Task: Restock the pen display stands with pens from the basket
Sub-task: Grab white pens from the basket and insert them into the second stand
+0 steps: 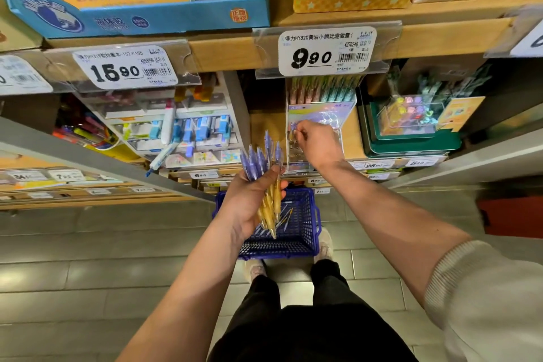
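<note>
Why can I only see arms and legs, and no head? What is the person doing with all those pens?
The camera sits on the person's head and looks down, so you see only their arms and legs. This is the only picture. The left hand grips a bunch of purple-and-yellow pens. The right hand pinches one pen at the pen display stand on the wooden shelf. A blue basket stands on the floor by their feet, with a few more inside.
</note>
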